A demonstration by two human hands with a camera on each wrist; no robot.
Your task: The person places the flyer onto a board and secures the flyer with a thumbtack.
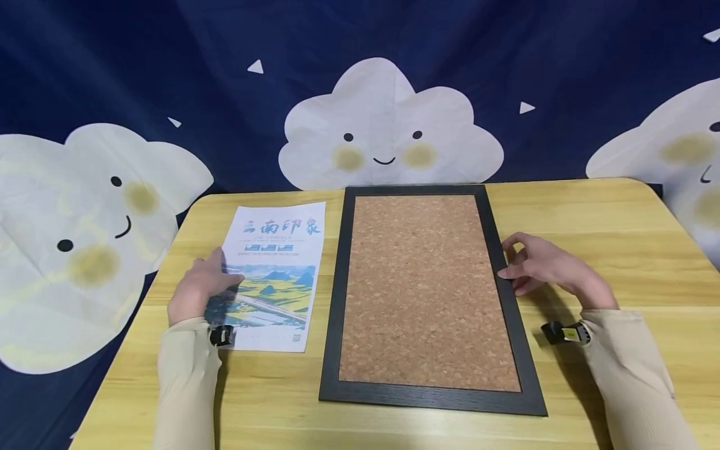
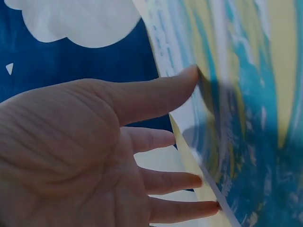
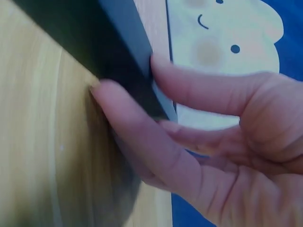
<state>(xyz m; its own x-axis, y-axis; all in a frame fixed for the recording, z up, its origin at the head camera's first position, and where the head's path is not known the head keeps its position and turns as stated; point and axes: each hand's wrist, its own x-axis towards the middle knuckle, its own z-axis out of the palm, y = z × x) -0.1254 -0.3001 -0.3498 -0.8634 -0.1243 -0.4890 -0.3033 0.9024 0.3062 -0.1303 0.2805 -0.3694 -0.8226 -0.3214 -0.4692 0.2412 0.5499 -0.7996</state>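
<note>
At far left, a white cloud [image 1: 101, 262] with a smiling face, printed on dark blue cloth [image 1: 225, 37]. Next, over the left side of the wood-grain desk [image 1: 270, 406], a beige sleeve [image 1: 185, 381] with a small black device [image 1: 223, 335] at the cuff. Beyond the cuff, the left grip [image 1: 202, 287], released, with fingers straight and spread at the left edge of a printed sheet [image 1: 272, 275] and thumb tip over the picture; hard to tell how firmly pressed. Flat on the desk, that white sheet, with large blue-toned characters near the top and a landscape of fields and hills lower down.

Just right of the sheet, with a strip of desk between, a black-framed cork board [image 1: 427, 287], also flat, top edge near a second smiling cloud [image 1: 388, 119] on the cloth. At the board's right side, the right grip [image 1: 540, 265], grasping the black border, with thumb on the upper face and fingers curled against the outer side. Farther right, another beige sleeve and a matching device [image 1: 565, 332], then a third cloud [image 1: 675, 125], partly cut off.
</note>
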